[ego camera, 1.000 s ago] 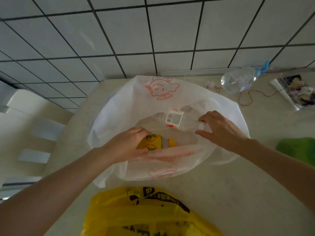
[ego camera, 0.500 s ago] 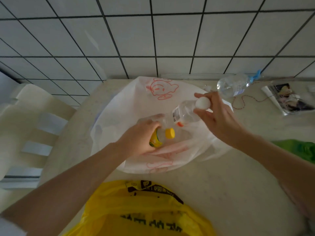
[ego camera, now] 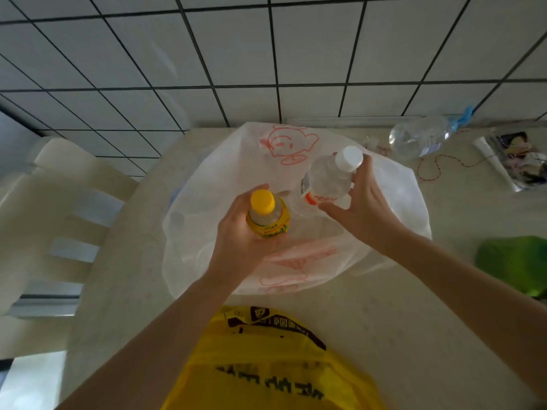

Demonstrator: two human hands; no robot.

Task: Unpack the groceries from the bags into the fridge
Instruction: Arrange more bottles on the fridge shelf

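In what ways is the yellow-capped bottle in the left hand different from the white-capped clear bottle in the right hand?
The yellow-capped bottle with the yellow label stands nearly upright in the left hand; the white-capped clear plastic bottle tilts in the right hand. Its label is white and orange, not yellow. Both are small, capped, and held above the white plastic bag.

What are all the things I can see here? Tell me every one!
Yellow-capped bottle: 1, yellow, in left hand above white bag.
White-capped bottle: 1, clear, in right hand above white bag.
White bag: 1, white with red drawing, middle of counter.
Yellow bag: 1, yellow with dark print, near edge.
Empty bottle: 1, clear, lying by wall.
Red string: 1, on counter.
Green thing: 1, right edge.
Packet: 1, clear, far right.
Left hand: 1, grips bottle.
Right hand: 1, grips bottle.
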